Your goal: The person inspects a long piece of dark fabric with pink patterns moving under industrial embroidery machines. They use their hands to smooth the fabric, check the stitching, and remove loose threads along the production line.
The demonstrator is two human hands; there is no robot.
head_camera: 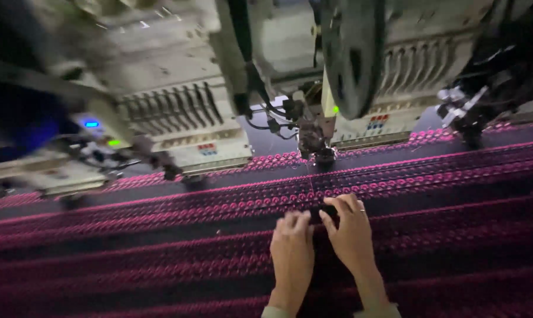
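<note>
Dark fabric [160, 247] with rows of pink embroidered motifs is stretched across the bed of a multi-head embroidery machine. My left hand [291, 250] rests flat on the fabric, fingers bent toward my right hand. My right hand [350, 229], a ring on one finger, lies beside it and pinches something small and dark [327, 210] at the fabric surface; I cannot tell what it is. A thin thread [308, 176] runs from there up to the needle head [316, 144] straight ahead.
More embroidery heads hang over the fabric: one at the left [178, 126] with blue and green lights, one at the right [463, 112]. A large dark round wheel [351, 53] sits above the middle head. The fabric extends wide on both sides.
</note>
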